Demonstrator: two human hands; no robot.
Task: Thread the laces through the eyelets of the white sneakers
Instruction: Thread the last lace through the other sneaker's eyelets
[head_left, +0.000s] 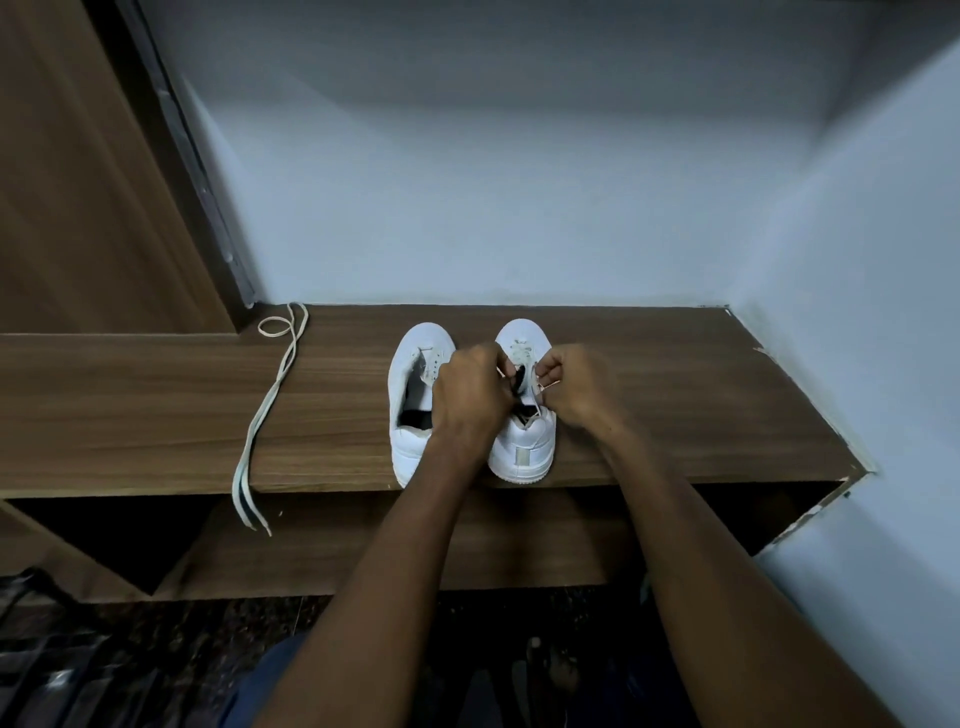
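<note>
Here your left hand (470, 387) and right hand (563, 382) both curl over the right sneaker (524, 441) on the wooden shelf (675, 405), each pinching its lace. The left sneaker (413, 415) touches it; a spare lace (270, 410) lies well left.

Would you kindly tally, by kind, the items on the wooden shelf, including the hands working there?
White sneakers: 2, the left sneaker and the right sneaker
Laces: 2, a loose lace lying on the wooden shelf, and a lace being threaded
Hands: 2, left hand, right hand
Total: 6
</note>
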